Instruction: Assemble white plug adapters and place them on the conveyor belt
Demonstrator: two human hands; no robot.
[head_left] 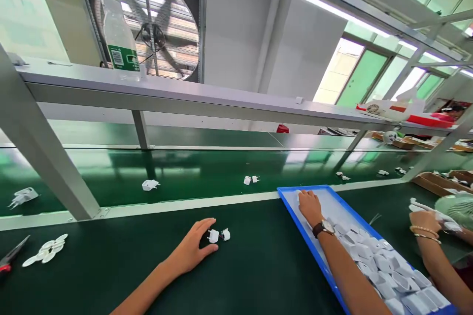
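One white plug [213,236] lies on the green table [240,280] between thumb and fingers of the nearer left hand [194,245], which curls around it, spread wide, palm inward; its prongs point palmward, long axis crosswise. A small white piece [225,234] sits just right. Farther off, the right hand [310,206] bends down over the far end of the blue-rimmed tray [332,204]; whether it grips anything, I cannot tell.

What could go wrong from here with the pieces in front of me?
The left hand curls right beside two small white pieces lying loose on the dark mat; a nudge might scatter them. The right hand is at the blue-rimmed tray, its forearm over heaped white parts, so the arm or wristwatch could shift some.
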